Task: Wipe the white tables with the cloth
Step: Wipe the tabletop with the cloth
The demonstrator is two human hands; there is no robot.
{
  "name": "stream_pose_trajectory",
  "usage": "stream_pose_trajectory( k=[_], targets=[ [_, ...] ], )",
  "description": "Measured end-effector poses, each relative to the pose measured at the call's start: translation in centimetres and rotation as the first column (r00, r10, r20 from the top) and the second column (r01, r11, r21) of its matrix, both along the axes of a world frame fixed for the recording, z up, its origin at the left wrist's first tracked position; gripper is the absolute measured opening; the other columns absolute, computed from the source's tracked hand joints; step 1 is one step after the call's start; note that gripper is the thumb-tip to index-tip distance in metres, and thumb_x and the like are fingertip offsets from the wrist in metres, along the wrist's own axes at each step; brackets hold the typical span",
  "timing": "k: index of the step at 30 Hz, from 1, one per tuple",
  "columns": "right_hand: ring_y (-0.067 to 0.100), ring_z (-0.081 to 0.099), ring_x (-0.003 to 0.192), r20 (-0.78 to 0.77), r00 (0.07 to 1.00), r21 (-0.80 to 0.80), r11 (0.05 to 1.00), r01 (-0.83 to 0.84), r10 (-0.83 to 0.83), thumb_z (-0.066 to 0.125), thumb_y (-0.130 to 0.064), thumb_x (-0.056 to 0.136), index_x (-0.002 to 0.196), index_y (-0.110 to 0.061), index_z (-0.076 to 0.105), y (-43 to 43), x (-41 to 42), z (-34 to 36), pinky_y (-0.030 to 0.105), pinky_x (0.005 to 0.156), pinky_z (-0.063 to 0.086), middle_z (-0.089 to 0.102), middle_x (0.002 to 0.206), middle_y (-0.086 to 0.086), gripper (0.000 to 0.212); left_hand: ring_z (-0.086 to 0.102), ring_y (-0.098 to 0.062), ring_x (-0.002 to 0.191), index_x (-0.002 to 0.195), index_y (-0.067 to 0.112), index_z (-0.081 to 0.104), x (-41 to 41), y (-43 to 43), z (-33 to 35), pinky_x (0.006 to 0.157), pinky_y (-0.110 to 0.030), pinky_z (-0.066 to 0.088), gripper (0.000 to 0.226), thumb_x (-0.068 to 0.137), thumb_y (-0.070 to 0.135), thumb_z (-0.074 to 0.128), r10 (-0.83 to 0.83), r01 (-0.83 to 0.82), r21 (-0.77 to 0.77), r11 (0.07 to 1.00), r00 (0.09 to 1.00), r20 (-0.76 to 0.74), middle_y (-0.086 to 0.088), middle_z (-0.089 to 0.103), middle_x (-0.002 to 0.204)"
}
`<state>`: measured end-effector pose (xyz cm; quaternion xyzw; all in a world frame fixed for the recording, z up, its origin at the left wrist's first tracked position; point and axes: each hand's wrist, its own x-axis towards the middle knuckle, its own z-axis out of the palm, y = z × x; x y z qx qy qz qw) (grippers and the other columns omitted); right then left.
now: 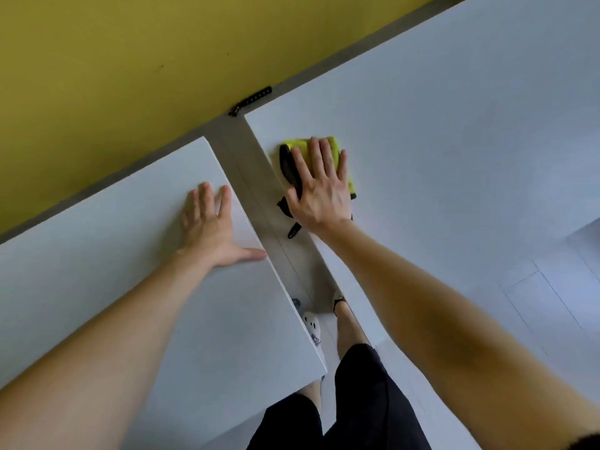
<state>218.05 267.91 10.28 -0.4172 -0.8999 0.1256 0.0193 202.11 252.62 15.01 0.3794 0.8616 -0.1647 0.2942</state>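
Two white tables stand side by side with a narrow gap between them. A yellow cloth (300, 145) with a black edge lies near the far left corner of the right table (454, 125). My right hand (319, 190) presses flat on the cloth with straight, spread fingers. Part of the cloth's black edge hangs over the table's left side. My left hand (211, 228) rests flat on the left table (97, 287) close to its right edge, fingers straight, thumb at the edge, holding nothing.
A yellow wall (130, 60) runs behind both tables. A black bracket (251, 100) sits at the wall above the gap. My legs and feet stand on the grey floor (246, 164) in the gap between the tables.
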Motion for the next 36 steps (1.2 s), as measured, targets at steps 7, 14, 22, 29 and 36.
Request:
stream_pose_trajectory(
  k=[7, 14, 22, 29, 36],
  targets=[
    [0.029, 0.001, 0.17, -0.062, 0.944, -0.041, 0.945, -0.326, 0.323, 0.054, -0.041, 0.097, 0.173, -0.028, 0.026, -9.2, 17.4, 1.1, 0.063, 0.134, 0.007, 0.01, 0.182, 0.008, 0.082, 0.031, -0.035, 0.155, 0.167, 0.025, 0.024, 6.0, 4.8, 3.2, 0.114, -0.053, 0.046, 0.121, 0.072, 0.044, 0.097, -0.062, 0.067, 0.097, 0.993, 0.997, -0.048, -0.014, 0.028, 0.163],
    [0.025, 0.003, 0.17, 0.046, 0.989, 0.051, 0.989, 0.136, -0.138, 0.055, -0.045, 0.099, 0.172, -0.036, 0.025, 4.6, 28.1, 0.3, 0.066, 0.133, -0.001, 0.015, 0.182, 0.003, 0.08, 0.004, -0.037, 0.167, 0.171, 0.025, 0.001, 13.1, 10.8, 4.2, 0.129, -0.053, 0.028, 0.144, 0.069, 0.067, 0.094, -0.364, 0.364, 0.158, 0.918, 0.931, -0.028, -0.02, 0.004, 0.178],
    [0.031, 0.002, 0.169, -0.095, 0.995, -0.01, 1.0, -0.003, 0.002, 0.064, -0.042, 0.096, 0.173, -0.023, 0.027, -5.9, 23.2, 0.6, 0.062, 0.135, 0.007, 0.012, 0.181, 0.014, 0.087, -0.005, -0.042, 0.167, 0.169, 0.031, -0.018, 16.5, 13.0, 2.3, 0.131, -0.061, 0.024, 0.167, 0.055, 0.07, 0.098, -0.417, 0.418, 0.012, 0.908, 0.907, -0.057, -0.023, -0.011, 0.178],
    [0.032, -0.004, 0.169, 0.132, 0.979, 0.115, 0.983, 0.141, -0.156, 0.045, -0.068, 0.101, 0.173, -0.034, 0.022, 11.3, 28.8, 0.5, 0.073, 0.129, -0.007, 0.006, 0.183, 0.011, 0.082, -0.002, -0.047, 0.166, 0.168, 0.029, -0.019, 15.8, 13.3, 0.9, 0.132, -0.057, 0.028, 0.17, 0.053, 0.074, 0.097, -0.443, 0.445, 0.008, 0.895, 0.893, -0.077, -0.026, -0.008, 0.177],
    [0.036, 0.006, 0.169, -0.05, 0.999, 0.078, 0.997, 0.025, -0.021, 0.049, -0.059, 0.101, 0.173, -0.018, 0.023, 6.7, 23.9, 0.0, 0.067, 0.132, 0.007, 0.013, 0.181, 0.018, 0.087, 0.002, -0.039, 0.168, 0.169, 0.035, -0.013, 15.6, 13.2, 1.2, 0.126, -0.052, 0.039, 0.169, 0.048, 0.075, 0.098, -0.418, 0.425, 0.062, 0.903, 0.903, -0.102, -0.019, -0.002, 0.179]
  ],
)
